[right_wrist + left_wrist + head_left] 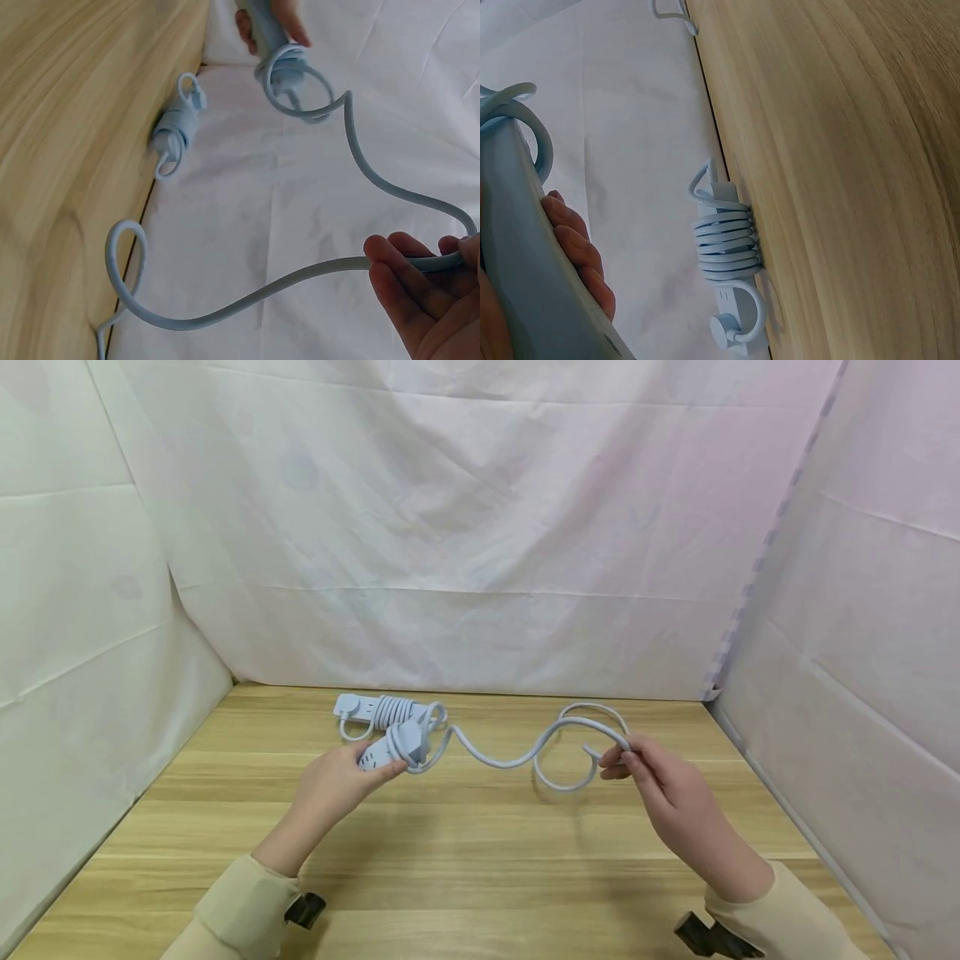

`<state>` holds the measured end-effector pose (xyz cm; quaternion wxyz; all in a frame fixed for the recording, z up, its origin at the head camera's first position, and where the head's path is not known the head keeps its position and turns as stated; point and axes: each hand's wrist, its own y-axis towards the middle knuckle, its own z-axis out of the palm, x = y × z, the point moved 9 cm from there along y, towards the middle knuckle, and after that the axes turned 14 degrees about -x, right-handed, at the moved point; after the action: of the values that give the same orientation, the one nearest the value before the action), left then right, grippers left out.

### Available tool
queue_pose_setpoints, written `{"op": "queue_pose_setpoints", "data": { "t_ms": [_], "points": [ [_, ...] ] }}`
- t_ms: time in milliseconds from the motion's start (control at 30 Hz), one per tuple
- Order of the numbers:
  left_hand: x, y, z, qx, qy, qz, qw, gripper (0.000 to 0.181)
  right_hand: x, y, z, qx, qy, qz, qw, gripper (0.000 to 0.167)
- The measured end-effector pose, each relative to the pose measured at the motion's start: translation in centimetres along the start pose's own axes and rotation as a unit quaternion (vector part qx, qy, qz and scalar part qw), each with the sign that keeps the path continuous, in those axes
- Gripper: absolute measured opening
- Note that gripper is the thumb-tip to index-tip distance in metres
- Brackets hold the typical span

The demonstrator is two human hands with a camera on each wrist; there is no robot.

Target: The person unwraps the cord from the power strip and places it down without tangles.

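My left hand (335, 783) grips a white power strip (381, 753) above the table, fingers round its body. Part of the cord is looped about the strip's far end. From there the white cord (510, 763) sags across to my right hand (670, 793), which pinches it between thumb and fingers. Past the right hand, more cord curls back in a loose loop toward the table. In the left wrist view, the held strip (525, 247) fills the left side, with curled fingertips (581, 247) along its edge. The right wrist view shows the cord (247, 298) running through the right fingers.
A second white power strip (352, 707), its cord wound in tight coils round it and its plug at one end, lies at the back of the wooden table (480, 860). Pale cloth (450, 527) hangs behind and on both sides.
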<state>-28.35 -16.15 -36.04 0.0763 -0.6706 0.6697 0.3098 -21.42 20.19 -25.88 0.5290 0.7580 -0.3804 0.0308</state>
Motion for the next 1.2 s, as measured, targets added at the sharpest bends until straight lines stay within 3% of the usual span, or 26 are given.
{"op": "queue_pose_setpoints", "data": {
  "t_ms": [433,867,1200],
  "points": [
    [0.3,0.3,0.4,-0.019,0.053,0.015,0.9983,0.070,2.4,1.7,-1.8,-0.049,0.023,-0.036,0.9979,0.027],
    [0.2,-0.1,0.7,-0.008,0.069,0.030,0.9971,0.068,0.4,4.4,-3.1,-0.108,0.021,0.067,0.9917,0.018],
    [0.2,-0.3,0.8,0.005,0.075,0.049,0.9959,0.068,-1.6,6.1,-3.5,-0.136,0.012,0.091,0.9865,0.024]
  ]
}}
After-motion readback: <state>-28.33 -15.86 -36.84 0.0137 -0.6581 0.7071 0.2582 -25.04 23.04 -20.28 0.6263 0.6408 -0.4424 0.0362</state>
